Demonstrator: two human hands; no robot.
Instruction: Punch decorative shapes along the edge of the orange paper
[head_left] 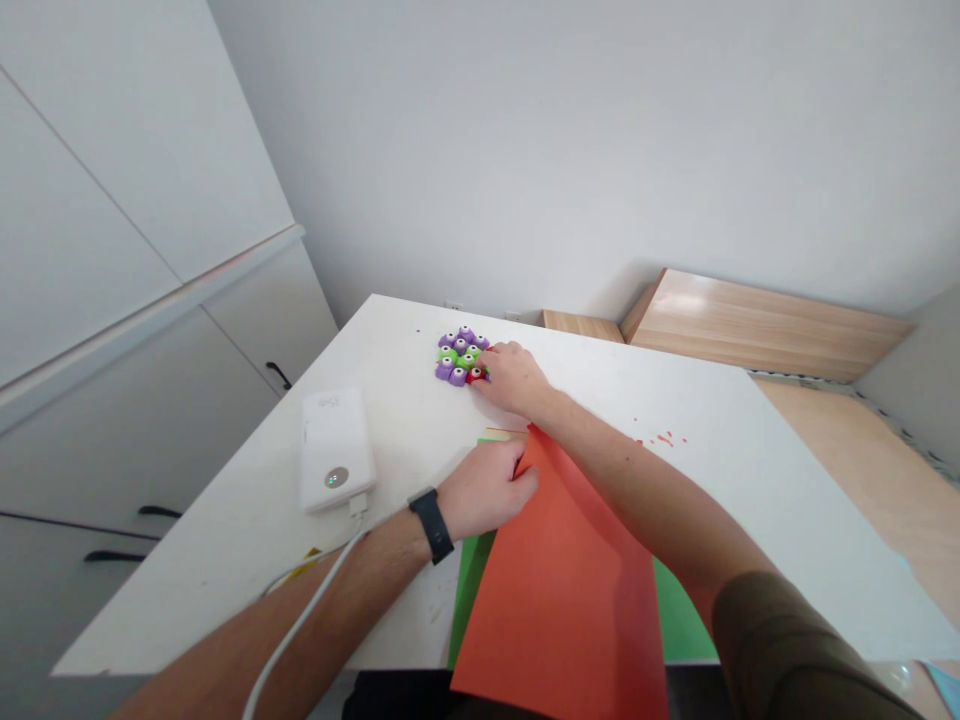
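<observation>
A cluster of small purple, green and red lumps with googly eyes [460, 345] sits toward the far side of the white table. My right hand [516, 378] reaches over to its right side, fingers curled round the lumps there, a red one by the fingertips; its grip is partly hidden. Closer to me, my left hand [484, 487], with a dark watch on the wrist, is closed at the upper left edge of a sheet of orange paper [570, 590]. The orange sheet slants down over the table's front edge. Green paper [682, 620] lies beneath it.
A white power bank [336, 450] with a plugged-in white cable [307, 605] lies left; the cable crosses my left forearm. Small red-orange scraps [664, 438] are scattered right of my right arm. White cabinets [150, 400] stand left, wooden furniture [757, 315] behind right.
</observation>
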